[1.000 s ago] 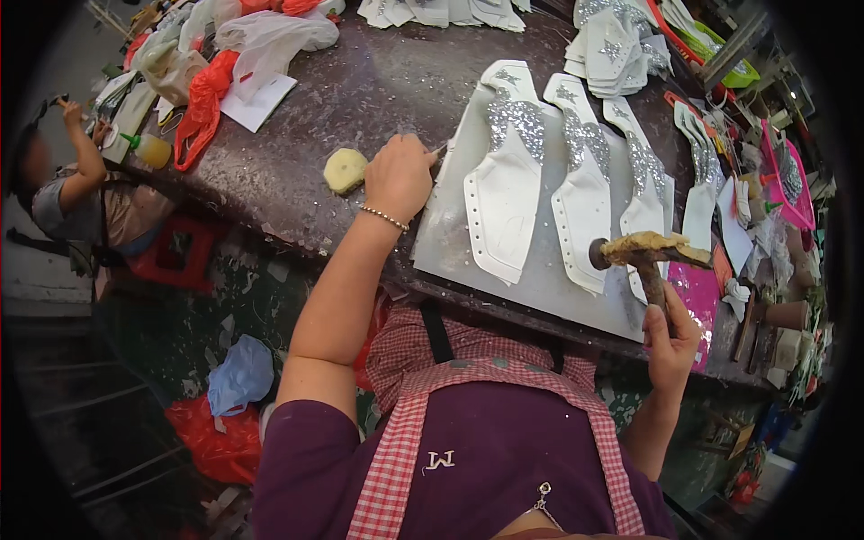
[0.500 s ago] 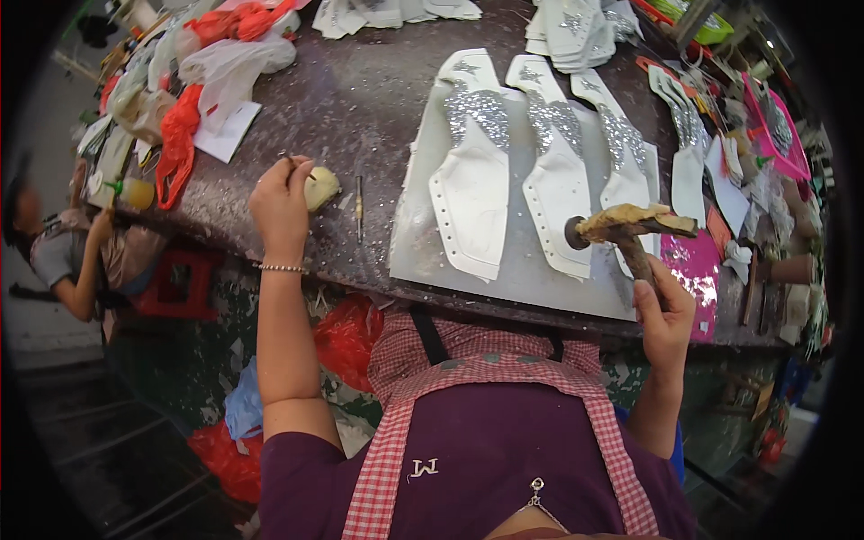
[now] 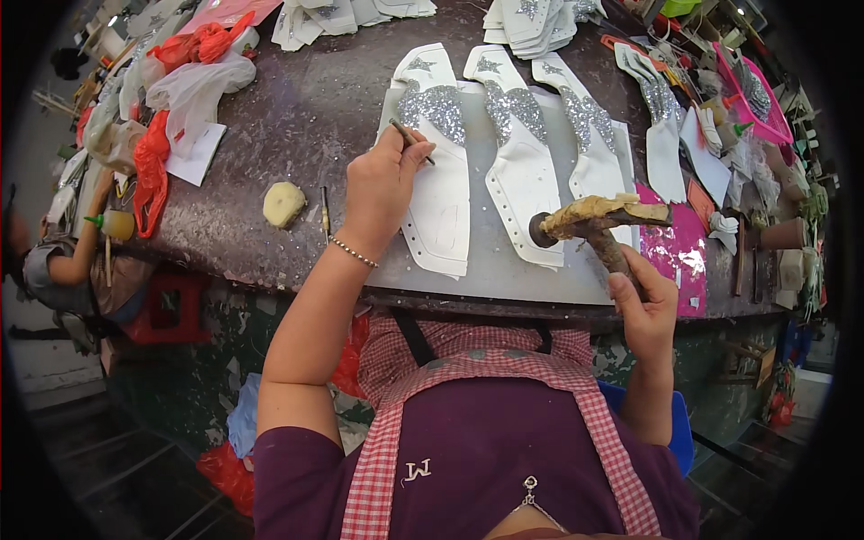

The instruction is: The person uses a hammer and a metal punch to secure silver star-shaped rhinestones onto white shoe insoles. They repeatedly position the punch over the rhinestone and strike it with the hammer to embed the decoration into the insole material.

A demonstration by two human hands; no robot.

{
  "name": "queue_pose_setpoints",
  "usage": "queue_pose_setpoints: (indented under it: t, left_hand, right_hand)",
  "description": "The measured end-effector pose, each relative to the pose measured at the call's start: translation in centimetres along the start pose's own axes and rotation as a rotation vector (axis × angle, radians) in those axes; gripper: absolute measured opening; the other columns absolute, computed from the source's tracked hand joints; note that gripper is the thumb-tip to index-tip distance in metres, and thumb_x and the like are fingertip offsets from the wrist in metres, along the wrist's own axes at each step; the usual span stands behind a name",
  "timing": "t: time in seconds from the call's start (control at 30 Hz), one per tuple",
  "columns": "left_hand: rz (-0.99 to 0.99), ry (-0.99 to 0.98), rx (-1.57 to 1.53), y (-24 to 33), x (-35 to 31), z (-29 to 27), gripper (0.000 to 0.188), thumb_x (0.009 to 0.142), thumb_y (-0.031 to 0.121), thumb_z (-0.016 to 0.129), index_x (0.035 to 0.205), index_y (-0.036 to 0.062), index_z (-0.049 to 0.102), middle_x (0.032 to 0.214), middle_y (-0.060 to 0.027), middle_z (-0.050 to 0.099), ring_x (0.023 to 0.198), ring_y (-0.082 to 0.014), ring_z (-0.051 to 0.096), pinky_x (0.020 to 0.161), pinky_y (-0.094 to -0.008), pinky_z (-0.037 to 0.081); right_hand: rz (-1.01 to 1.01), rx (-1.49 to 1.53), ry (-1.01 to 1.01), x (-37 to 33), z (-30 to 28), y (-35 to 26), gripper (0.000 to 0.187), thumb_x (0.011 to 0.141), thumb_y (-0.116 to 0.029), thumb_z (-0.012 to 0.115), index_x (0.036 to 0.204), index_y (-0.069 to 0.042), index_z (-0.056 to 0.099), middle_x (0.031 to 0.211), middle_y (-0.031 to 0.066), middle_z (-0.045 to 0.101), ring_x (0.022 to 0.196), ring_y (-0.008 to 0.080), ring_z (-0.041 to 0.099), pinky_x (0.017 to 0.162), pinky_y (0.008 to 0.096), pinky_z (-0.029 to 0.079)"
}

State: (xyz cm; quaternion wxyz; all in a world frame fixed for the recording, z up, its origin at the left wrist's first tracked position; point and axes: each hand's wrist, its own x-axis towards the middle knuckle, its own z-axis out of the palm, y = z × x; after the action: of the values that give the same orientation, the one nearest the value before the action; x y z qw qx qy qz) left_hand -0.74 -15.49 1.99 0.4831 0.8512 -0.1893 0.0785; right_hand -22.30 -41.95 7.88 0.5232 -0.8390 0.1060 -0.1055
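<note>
My left hand (image 3: 382, 184) is closed around a thin dark metal punch (image 3: 412, 142), held slanted over the leftmost white piece (image 3: 438, 211). That piece has a silver glitter band and a star, and small holes run down its left edge. Two similar pieces, a middle one (image 3: 524, 198) and a right one (image 3: 594, 171), lie beside it on a grey board (image 3: 504, 286). In my right hand (image 3: 646, 306) is a hammer (image 3: 598, 220), gripped by its handle, its wrapped head raised over the board's right side.
Left of the board lie a pale round lump (image 3: 284, 205) and another thin tool (image 3: 325, 216). Stacks of white pieces (image 3: 531, 25) stand at the back. Plastic bags (image 3: 202, 85) and a pink basket (image 3: 754, 94) flank the table. A co-worker (image 3: 67, 270) sits at far left.
My left hand has moved right with the punch, from beside the pale lump to above the leftmost white piece. The hammer stays raised in my right hand. The whole view has shifted slightly.
</note>
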Motion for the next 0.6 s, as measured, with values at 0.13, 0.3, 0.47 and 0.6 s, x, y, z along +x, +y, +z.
queue_pose_setpoints:
  t: [0.13,0.3,0.47,0.6]
  left_hand:
    - [-0.008,-0.004,0.033,-0.3,-0.1,0.1,0.014,0.097,0.013,0.063,0.099,-0.0009,0.065,0.086,-0.0094,0.074,0.079,-0.0153,0.074,0.071,-0.0265,0.057]
    - [0.011,-0.022,0.146,-0.1,0.2,0.8,0.012,0.096,0.012,0.062,0.095,-0.0001,0.062,0.083,-0.0121,0.071,0.075,-0.0228,0.073,0.067,-0.0316,0.056]
    - [0.211,-0.008,0.253,1.3,0.3,0.7,0.013,0.093,0.013,0.065,0.092,0.0021,0.057,0.081,-0.0170,0.067,0.074,-0.0371,0.066,0.063,-0.0411,0.052]
    - [0.277,-0.019,0.260,1.1,0.4,1.0,0.014,0.092,0.013,0.066,0.092,0.0034,0.056,0.083,-0.0178,0.066,0.075,-0.0398,0.064,0.061,-0.0435,0.050]
  right_hand:
    - [0.052,0.010,-0.010,0.3,0.2,0.3,0.035,0.092,-0.007,0.067,0.123,0.008,0.062,0.091,0.0029,0.067,0.081,0.0063,0.056,0.071,0.0206,0.045]
    - [-0.059,0.002,-0.022,2.5,1.0,-1.3,0.036,0.093,-0.011,0.067,0.125,0.006,0.062,0.087,0.0020,0.066,0.075,0.0048,0.054,0.065,0.0204,0.043]
    - [-0.387,0.349,0.066,6.5,2.6,-6.1,0.042,0.101,-0.021,0.058,0.133,0.007,0.055,0.076,0.0016,0.057,0.063,0.0044,0.047,0.055,0.0191,0.036]
    - [-0.612,0.131,0.065,9.1,4.9,-6.7,0.037,0.100,-0.016,0.056,0.131,0.005,0.056,0.076,0.0049,0.059,0.062,0.0084,0.051,0.055,0.0218,0.039]
